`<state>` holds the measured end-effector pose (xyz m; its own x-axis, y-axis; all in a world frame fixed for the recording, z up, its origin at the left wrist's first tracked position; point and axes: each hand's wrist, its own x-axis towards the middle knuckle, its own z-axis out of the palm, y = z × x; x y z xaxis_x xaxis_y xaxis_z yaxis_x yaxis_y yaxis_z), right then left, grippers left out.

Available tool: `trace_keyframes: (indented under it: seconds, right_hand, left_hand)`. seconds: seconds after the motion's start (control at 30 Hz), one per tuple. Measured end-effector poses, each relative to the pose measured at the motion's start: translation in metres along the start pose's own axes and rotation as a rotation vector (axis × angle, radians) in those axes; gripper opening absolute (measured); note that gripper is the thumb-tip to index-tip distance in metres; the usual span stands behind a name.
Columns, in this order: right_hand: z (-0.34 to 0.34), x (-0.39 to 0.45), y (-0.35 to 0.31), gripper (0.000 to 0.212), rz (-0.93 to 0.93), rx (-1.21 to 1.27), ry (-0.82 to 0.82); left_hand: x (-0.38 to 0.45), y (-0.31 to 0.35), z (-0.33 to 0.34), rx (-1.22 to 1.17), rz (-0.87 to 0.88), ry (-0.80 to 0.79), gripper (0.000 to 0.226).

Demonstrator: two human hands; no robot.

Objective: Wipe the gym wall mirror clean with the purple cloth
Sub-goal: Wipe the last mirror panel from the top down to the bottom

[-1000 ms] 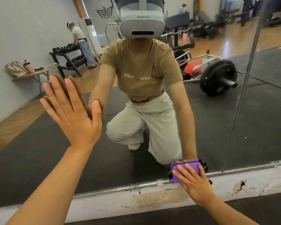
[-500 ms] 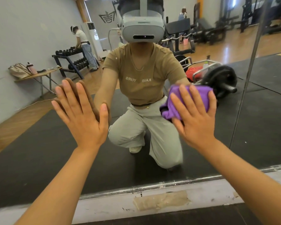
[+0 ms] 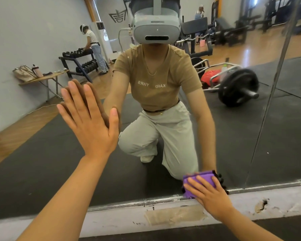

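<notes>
Two hands on the glass. Left hand (image 3: 92, 122) lies flat, fingers straight and together, braced on the mirror (image 3: 250, 136) at about 9 o'clock from frame centre; it holds nothing. Right hand (image 3: 209, 193) presses the purple cloth (image 3: 201, 180) against the glass with straight, spread fingers, down at 5 o'clock, right at the bottom edge where the mirror meets the pale wall strip (image 3: 111, 218). Cloth is bunched thick under the fingers, only its upper and left margins showing.

Step in hand, as I judge it: wiping the lowest band of this pane.

Doing it well:
- Keep palm pressure even so the whole pad stays in contact, not just the fingertips.
- Run along the bottom edge toward 3 or 9 o'clock; grime likely gathers at the chipped metal trim (image 3: 146, 200).
- Avoid dragging the cloth over the scuffed strip, which could carry dirt back up.
- Left palm may leave a print; that patch needs a pass later.
- Vertical seam (image 3: 261, 127) at 3 o'clock marks the next pane.
</notes>
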<state>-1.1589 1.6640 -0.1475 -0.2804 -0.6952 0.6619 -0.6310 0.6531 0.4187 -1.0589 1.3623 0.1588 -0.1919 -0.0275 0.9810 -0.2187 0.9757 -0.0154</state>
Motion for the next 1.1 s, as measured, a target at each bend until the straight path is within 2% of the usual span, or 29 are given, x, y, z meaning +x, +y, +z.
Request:
trace_keyframes:
  seconds: [0.17,0.27,0.43,0.57,0.73,0.93,1.03,1.1]
  right_hand:
    - [0.001,-0.013,0.002,0.053,-0.02,0.04,-0.095]
    - [-0.002,-0.01,0.008,0.053,-0.065,0.004,-0.072]
    - [-0.022,0.023,0.029,0.053,-0.139,-0.02,0.046]
    - [-0.062,0.099,0.051,0.056,-0.055,-0.044,0.228]
    - [-0.127,0.194,0.089,0.059,-0.063,-0.069,0.39]
    - [-0.188,0.269,0.13,0.053,0.229,-0.019,0.593]
    - [-0.187,0.27,0.119,0.053,0.359,0.021,0.633]
    - [-0.168,0.251,0.098,0.058,0.372,0.066,0.61]
  left_hand:
    - [0.001,0.001,0.001,0.01,0.006,0.013,0.067]
    - [0.0,0.001,0.002,0.02,0.008,0.018,0.067]
    - [0.0,0.001,0.003,0.018,0.007,0.021,0.067]
    - [0.0,0.002,0.003,0.019,0.006,0.018,0.067]
    - [0.001,0.002,0.0,0.008,0.018,-0.014,0.067]
    - [0.001,0.001,-0.003,0.014,0.018,-0.034,0.068]
    - [0.001,0.002,-0.003,0.014,0.017,-0.035,0.067]
    - [0.001,0.001,-0.003,0.013,0.016,-0.043,0.068]
